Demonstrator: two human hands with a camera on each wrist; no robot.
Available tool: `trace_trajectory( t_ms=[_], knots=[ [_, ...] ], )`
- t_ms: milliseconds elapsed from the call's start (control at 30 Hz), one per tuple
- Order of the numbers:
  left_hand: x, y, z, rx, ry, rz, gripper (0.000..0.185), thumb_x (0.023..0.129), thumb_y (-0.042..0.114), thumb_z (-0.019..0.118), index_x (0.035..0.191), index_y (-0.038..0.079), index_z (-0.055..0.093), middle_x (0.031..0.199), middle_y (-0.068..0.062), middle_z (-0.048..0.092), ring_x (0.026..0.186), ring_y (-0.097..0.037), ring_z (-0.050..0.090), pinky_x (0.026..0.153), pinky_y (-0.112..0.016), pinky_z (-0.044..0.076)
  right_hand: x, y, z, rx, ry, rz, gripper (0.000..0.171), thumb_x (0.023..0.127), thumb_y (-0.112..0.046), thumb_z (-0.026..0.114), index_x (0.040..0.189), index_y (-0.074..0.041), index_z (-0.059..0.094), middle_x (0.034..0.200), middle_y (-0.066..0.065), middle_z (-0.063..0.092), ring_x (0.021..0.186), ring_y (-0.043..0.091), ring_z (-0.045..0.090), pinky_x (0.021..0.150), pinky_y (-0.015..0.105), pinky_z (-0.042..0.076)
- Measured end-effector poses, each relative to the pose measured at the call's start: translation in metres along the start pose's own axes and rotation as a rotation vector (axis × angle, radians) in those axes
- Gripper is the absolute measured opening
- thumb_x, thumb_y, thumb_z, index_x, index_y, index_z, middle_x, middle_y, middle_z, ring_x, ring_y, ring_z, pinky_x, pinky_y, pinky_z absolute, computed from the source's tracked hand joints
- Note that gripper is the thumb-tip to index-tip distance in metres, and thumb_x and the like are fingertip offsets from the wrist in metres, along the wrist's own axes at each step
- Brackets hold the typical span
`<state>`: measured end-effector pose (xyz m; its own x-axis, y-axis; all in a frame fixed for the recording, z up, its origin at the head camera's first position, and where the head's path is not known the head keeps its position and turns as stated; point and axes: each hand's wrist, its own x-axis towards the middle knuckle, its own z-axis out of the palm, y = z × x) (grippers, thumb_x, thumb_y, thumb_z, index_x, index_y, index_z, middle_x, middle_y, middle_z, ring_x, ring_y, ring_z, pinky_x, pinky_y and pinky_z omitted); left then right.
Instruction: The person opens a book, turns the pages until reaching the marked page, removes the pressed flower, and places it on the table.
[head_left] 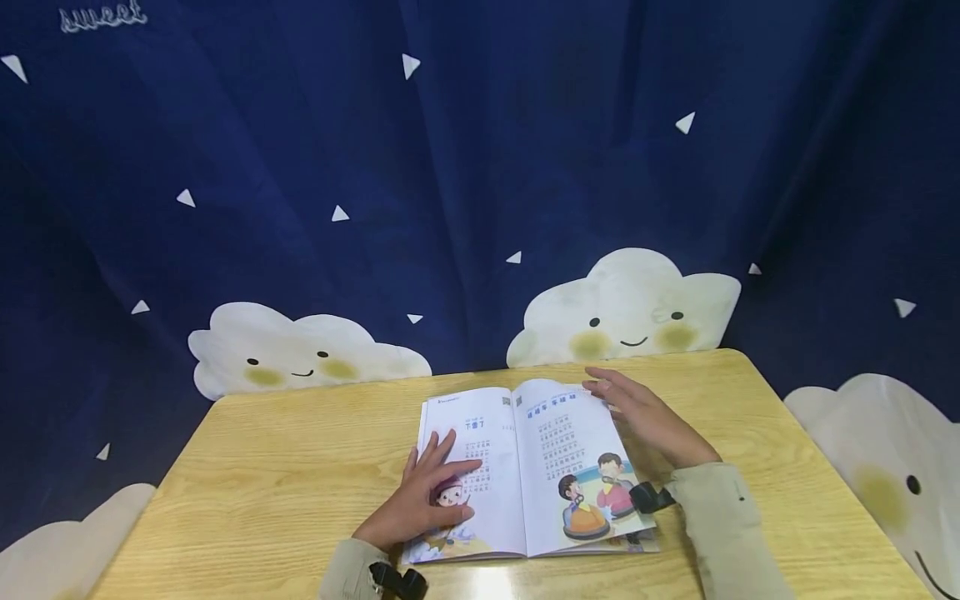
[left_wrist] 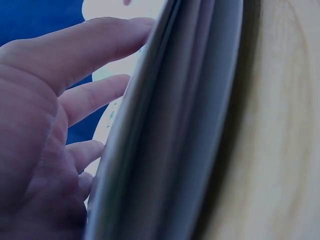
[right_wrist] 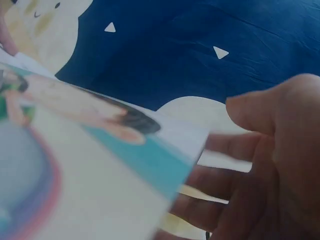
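An open picture book (head_left: 498,467) lies on the wooden table, Chinese text on both pages. A drawing of two children in bumper cars (head_left: 596,500) fills the lower right page. My left hand (head_left: 416,500) rests on the left page with fingers spread over its text and picture; in the left wrist view its fingertips (left_wrist: 140,27) meet the page edge. My right hand (head_left: 652,421) is at the upper right edge of the right page, thumb and fingers apart. In the right wrist view, its fingers (right_wrist: 210,182) pass partly behind the page edge (right_wrist: 187,175).
The light wooden table (head_left: 277,467) extends to both sides of the book. Behind it hangs a dark blue curtain (head_left: 465,167) with white triangles and smiling clouds (head_left: 637,308). A black wrist strap with a small device (head_left: 401,581) is worn on the left wrist.
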<state>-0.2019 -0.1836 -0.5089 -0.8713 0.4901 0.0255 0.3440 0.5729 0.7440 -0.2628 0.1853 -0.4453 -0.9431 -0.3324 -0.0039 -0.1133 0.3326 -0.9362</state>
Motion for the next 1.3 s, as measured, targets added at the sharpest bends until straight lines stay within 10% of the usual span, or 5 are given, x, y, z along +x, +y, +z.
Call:
trace_trajectory(
  t_ms=[267, 533, 967, 1100, 1300],
  knots=[
    [0.000, -0.001, 0.001, -0.006, 0.005, 0.010, 0.058, 0.084, 0.045, 0.071, 0.138, 0.037, 0.052, 0.162, -0.007, 0.007, 0.146, -0.032, -0.011, 0.109, -0.059, -0.016, 0.001, -0.002, 0.000, 0.048, 0.001, -0.049, 0.040, 0.103, -0.040, 0.043, 0.115, -0.009, 0.064, 0.143, 0.011, 0.048, 0.132, 0.034, 0.043, 0.100, 0.053, 0.043],
    [0.002, -0.001, -0.001, -0.022, 0.002, 0.026, 0.059, 0.085, 0.043, 0.071, 0.140, 0.037, 0.050, 0.162, -0.007, 0.006, 0.146, -0.032, -0.012, 0.108, -0.060, -0.016, -0.001, -0.004, -0.003, 0.038, -0.003, -0.095, 0.027, 0.103, -0.027, 0.046, 0.089, -0.007, 0.058, 0.142, 0.011, 0.049, 0.128, 0.035, 0.046, 0.097, 0.051, 0.045],
    [-0.001, -0.001, -0.003, 0.005, -0.007, 0.036, 0.058, 0.086, 0.043, 0.070, 0.140, 0.033, 0.051, 0.162, -0.009, 0.005, 0.146, -0.033, -0.012, 0.108, -0.058, -0.017, -0.008, -0.026, 0.000, -0.049, -0.057, -0.257, 0.068, 0.095, -0.024, 0.062, 0.153, -0.024, 0.025, 0.158, 0.006, 0.022, 0.144, 0.034, 0.020, 0.109, 0.057, 0.026],
    [0.000, -0.002, -0.003, 0.009, 0.006, 0.047, 0.059, 0.085, 0.042, 0.071, 0.140, 0.031, 0.052, 0.161, -0.010, 0.007, 0.146, -0.035, -0.010, 0.108, -0.060, -0.015, -0.011, -0.041, 0.013, -0.221, -0.024, -0.189, 0.095, 0.084, -0.045, 0.072, 0.155, -0.032, 0.010, 0.162, 0.002, 0.010, 0.146, 0.031, 0.011, 0.110, 0.063, 0.020],
    [0.001, -0.003, -0.002, 0.006, 0.001, 0.057, 0.059, 0.085, 0.042, 0.071, 0.140, 0.030, 0.052, 0.161, -0.012, 0.008, 0.146, -0.036, -0.010, 0.108, -0.062, -0.014, -0.022, -0.059, 0.036, -0.405, -0.155, -0.015, 0.100, 0.078, -0.061, 0.069, 0.152, -0.007, 0.028, 0.154, 0.016, 0.031, 0.140, 0.038, 0.030, 0.107, 0.059, 0.030]
  ],
)
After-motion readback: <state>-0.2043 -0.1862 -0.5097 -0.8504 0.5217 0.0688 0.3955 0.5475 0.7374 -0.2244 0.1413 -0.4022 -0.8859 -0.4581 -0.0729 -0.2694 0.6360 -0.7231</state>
